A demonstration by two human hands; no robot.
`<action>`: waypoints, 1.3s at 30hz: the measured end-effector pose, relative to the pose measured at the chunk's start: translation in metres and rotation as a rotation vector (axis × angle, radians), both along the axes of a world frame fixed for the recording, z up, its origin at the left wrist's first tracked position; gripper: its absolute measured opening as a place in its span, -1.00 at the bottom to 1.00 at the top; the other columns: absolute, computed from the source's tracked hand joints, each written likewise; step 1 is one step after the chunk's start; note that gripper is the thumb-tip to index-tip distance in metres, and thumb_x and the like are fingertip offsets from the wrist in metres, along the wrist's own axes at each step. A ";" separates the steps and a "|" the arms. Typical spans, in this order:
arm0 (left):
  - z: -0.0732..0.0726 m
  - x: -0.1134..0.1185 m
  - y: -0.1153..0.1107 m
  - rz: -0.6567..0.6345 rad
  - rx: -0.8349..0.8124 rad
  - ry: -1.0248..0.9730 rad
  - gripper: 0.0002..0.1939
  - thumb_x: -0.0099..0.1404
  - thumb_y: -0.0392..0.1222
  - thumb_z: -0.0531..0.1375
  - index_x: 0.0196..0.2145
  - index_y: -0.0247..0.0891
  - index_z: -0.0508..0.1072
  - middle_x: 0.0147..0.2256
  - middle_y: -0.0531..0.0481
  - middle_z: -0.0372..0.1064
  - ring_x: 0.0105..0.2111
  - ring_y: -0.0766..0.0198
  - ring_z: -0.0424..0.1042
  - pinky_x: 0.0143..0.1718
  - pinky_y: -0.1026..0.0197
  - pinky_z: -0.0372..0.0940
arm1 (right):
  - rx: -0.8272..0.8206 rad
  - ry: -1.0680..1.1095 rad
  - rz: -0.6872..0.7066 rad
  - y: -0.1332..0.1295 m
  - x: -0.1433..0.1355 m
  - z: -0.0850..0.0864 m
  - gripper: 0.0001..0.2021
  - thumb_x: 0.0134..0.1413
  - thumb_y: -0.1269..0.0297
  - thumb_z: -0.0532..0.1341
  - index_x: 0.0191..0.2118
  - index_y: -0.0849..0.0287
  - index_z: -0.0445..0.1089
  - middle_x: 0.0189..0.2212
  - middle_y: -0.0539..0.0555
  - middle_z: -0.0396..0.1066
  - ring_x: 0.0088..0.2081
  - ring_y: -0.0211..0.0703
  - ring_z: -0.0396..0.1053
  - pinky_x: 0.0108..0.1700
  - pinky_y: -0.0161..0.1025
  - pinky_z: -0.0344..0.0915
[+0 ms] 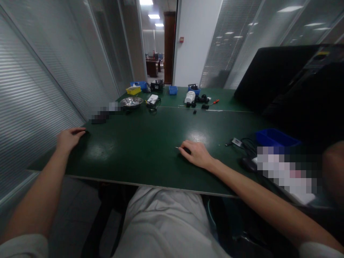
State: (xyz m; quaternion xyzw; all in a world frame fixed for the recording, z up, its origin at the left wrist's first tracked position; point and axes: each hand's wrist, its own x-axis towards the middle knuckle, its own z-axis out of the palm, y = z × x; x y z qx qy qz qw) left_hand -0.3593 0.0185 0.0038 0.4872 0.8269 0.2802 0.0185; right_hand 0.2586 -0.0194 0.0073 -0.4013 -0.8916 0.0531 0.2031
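Over the left part of the green table [134,143], my left hand [67,139] is closed in a pinch, thumb and fingers almost together. A small dark shape shows at those fingertips; its kind is too unclear to name. My right hand [195,154] rests on the table nearer the middle, its thumb and forefinger pinched. From that pinch a tiny thin pale piece [176,147] sticks out to the left; most of it is hidden by the fingers.
At the back stand a metal bowl [131,102], a yellow bin [133,90], a small blue bin [173,90], a white device [189,97] and a red-handled screwdriver [215,102]. Right: a blue tray [276,138], a mouse [247,164], a large monitor [282,79] and part of another person [334,172].
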 end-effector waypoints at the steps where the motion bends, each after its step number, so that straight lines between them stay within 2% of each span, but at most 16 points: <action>1: 0.003 0.004 -0.001 -0.009 0.018 0.013 -0.67 0.27 -0.15 0.34 -0.02 -0.28 0.63 -0.32 0.08 0.55 -0.35 0.26 0.37 -0.30 0.35 0.14 | -0.003 0.002 0.003 0.000 0.000 0.000 -0.71 0.46 0.10 0.05 -0.18 0.13 0.42 -0.28 0.06 0.48 -0.34 -0.21 0.37 -0.29 -0.25 0.13; 7: 0.007 0.016 -0.007 -0.087 0.100 0.084 -0.76 0.27 -0.23 0.33 -0.12 -0.36 0.64 -0.20 0.01 0.56 -0.26 0.26 0.37 -0.25 0.38 0.13 | 0.010 0.004 0.020 0.000 0.000 0.001 -0.71 0.46 0.10 0.05 -0.18 0.13 0.42 -0.27 0.05 0.48 -0.34 -0.21 0.37 -0.30 -0.25 0.11; 12: 0.004 0.011 -0.006 -0.128 0.080 0.135 -0.71 0.30 -0.23 0.30 -0.06 -0.39 0.62 -0.10 -0.04 0.55 -0.20 0.25 0.38 -0.21 0.38 0.14 | 0.005 0.003 0.014 0.001 0.000 0.000 -0.71 0.46 0.09 0.05 -0.17 0.13 0.43 -0.26 0.05 0.49 -0.34 -0.22 0.37 -0.30 -0.24 0.10; 17: 0.002 0.006 -0.004 -0.135 0.073 0.171 -0.70 0.31 -0.21 0.27 -0.04 -0.38 0.63 -0.18 -0.02 0.57 -0.21 0.24 0.42 -0.18 0.36 0.18 | 0.007 -0.005 0.005 0.001 0.000 -0.001 -0.70 0.45 0.08 0.05 -0.19 0.13 0.43 -0.28 0.04 0.48 -0.35 -0.22 0.36 -0.33 -0.24 0.08; 22: 0.000 0.006 -0.004 -0.079 0.015 0.276 -0.69 0.36 -0.14 0.22 -0.04 -0.31 0.64 -0.28 0.00 0.57 -0.27 0.18 0.42 -0.19 0.30 0.19 | 0.003 -0.005 0.013 0.001 0.001 -0.002 -0.70 0.46 0.08 0.05 -0.18 0.13 0.43 -0.29 0.05 0.48 -0.35 -0.21 0.36 -0.32 -0.25 0.09; 27: -0.003 0.006 -0.003 -0.177 0.002 0.439 -0.65 0.35 -0.18 0.21 0.00 -0.37 0.62 -0.20 -0.11 0.57 -0.23 0.13 0.43 -0.12 0.26 0.19 | 0.005 0.003 0.020 0.001 0.000 -0.001 -0.70 0.46 0.08 0.05 -0.19 0.13 0.42 -0.27 0.05 0.49 -0.32 -0.20 0.38 -0.30 -0.25 0.10; 30: -0.005 0.006 -0.002 -0.166 -0.021 0.485 -0.64 0.37 -0.18 0.19 0.02 -0.39 0.61 -0.17 -0.13 0.56 -0.18 0.11 0.41 -0.09 0.25 0.18 | 0.002 -0.002 0.021 0.001 0.000 0.001 -0.71 0.46 0.10 0.05 -0.18 0.13 0.43 -0.26 0.05 0.49 -0.32 -0.20 0.38 -0.30 -0.25 0.10; 35: -0.004 0.010 -0.005 -0.144 -0.032 0.563 -0.60 0.41 -0.11 0.13 -0.02 -0.44 0.62 -0.10 -0.24 0.48 -0.19 0.08 0.37 -0.17 0.25 0.16 | 0.002 -0.001 0.019 0.000 0.000 0.002 -0.72 0.45 0.10 0.06 -0.18 0.12 0.43 -0.27 0.05 0.50 -0.34 -0.21 0.38 -0.31 -0.25 0.10; 39: 0.005 0.024 -0.010 -0.102 -0.084 0.609 -0.57 0.43 -0.08 0.11 0.00 -0.44 0.61 -0.13 -0.26 0.49 -0.22 0.07 0.34 -0.25 0.26 0.10 | 0.006 -0.001 0.020 0.000 0.000 0.002 -0.72 0.45 0.11 0.06 -0.18 0.12 0.43 -0.26 0.05 0.50 -0.34 -0.21 0.38 -0.31 -0.25 0.09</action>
